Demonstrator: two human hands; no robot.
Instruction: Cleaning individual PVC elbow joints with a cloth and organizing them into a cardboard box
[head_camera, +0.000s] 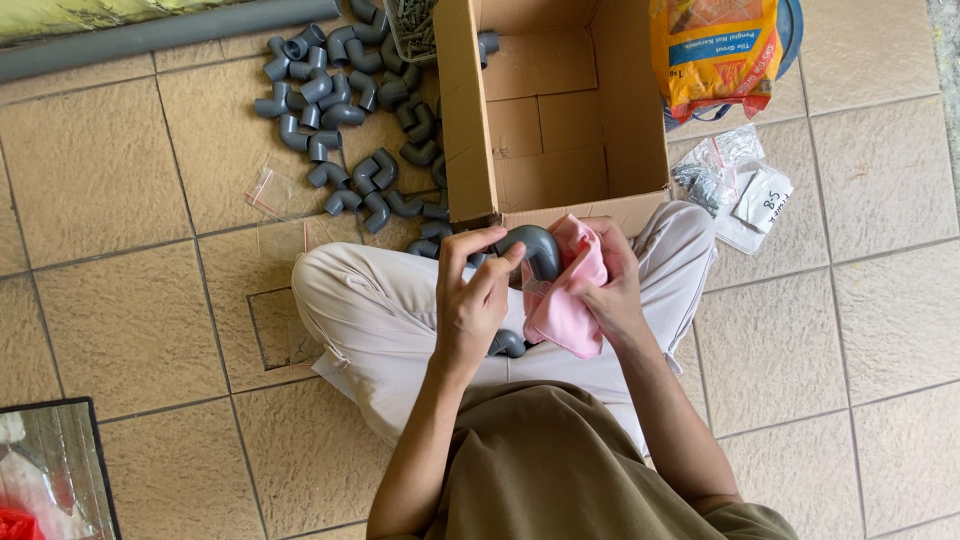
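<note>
The person sits cross-legged on the tiled floor (130, 320); the left hand (470, 300) has its fingers (462, 243) curled around a grey pipe elbow (535, 250) held above the lap, while the right hand (612, 285) presses a pink cloth (565, 295) against that elbow, fingers closed on the fabric. A second grey elbow (507, 344) lies on the lap just below; an open cardboard box (545, 110) stands just ahead of the knees, with a heap of grey pipe elbows (345, 110) on the floor to its left.

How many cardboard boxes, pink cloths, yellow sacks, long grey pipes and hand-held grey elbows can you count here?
Cardboard box: 1
Pink cloth: 1
Yellow sack: 1
Long grey pipe: 1
Hand-held grey elbow: 1
Total: 5
</note>
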